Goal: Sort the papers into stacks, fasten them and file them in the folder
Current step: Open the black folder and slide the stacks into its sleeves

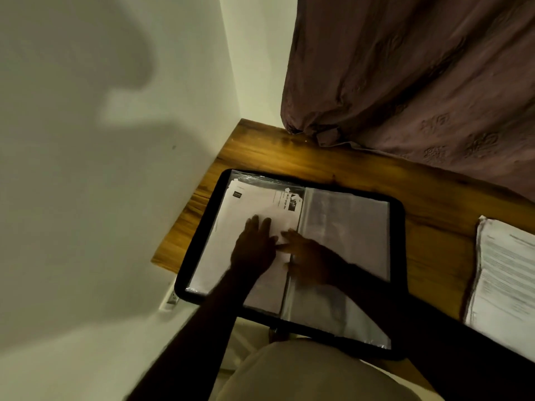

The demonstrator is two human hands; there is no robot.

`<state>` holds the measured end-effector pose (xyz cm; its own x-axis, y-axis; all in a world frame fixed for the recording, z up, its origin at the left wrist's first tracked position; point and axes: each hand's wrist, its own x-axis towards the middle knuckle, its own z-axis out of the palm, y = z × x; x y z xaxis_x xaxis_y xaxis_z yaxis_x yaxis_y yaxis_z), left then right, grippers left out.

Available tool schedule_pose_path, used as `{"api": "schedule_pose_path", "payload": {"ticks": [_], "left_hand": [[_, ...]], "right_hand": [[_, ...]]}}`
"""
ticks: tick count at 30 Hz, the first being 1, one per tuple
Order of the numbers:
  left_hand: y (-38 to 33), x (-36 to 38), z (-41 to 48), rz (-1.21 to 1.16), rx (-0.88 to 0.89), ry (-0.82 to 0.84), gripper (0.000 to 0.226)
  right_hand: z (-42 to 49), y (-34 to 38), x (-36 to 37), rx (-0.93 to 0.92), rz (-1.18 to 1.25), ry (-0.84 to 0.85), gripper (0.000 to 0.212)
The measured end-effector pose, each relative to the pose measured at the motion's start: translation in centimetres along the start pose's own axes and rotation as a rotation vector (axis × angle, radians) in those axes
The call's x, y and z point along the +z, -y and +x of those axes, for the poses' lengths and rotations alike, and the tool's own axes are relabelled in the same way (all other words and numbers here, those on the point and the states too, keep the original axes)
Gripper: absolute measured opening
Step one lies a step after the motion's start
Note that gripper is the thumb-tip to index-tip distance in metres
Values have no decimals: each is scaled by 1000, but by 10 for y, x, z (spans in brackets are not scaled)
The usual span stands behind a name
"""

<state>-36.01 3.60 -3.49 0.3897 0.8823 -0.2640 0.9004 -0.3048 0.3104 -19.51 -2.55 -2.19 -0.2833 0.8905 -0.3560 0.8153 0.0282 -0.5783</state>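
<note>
Nearest, the left hand (254, 247) lies flat with straight fingers pressing a white printed sheet (254, 204) in the left-hand clear sleeve, while the right hand (311, 256), also with fingers outstretched and gripping nothing, reaches across the spine to touch that sheet's inner edge. Both rest on a black-rimmed folder (396, 256) spread open on the wooden worktop (289, 154), its long side running left to right, its spine and the sheet running near to far, and its right sleeve (347, 233) glossy. A stack of printed papers (506, 273) lies apart to the right, and a mauve curtain (419, 82) hangs beyond.
</note>
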Motion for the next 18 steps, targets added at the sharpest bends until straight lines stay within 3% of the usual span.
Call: {"api": "schedule_pose_path", "payload": {"ticks": [4,9,12,18], "left_hand": [[-22,-7,5,-262,124,-58,55],[-60,-23,21,-513,168,-18,75],[-84,-24,23,-649,170,17,78],[-122,-15,21,-789,162,65,70]], "right_hand": [[-17,-21,-12,87,195,-240,57],[-46,-44,-20,241,831,-460,69],[-65,-53,-26,286,1132,-561,40],[-106,-77,-32,378,1372,-729,41]]}}
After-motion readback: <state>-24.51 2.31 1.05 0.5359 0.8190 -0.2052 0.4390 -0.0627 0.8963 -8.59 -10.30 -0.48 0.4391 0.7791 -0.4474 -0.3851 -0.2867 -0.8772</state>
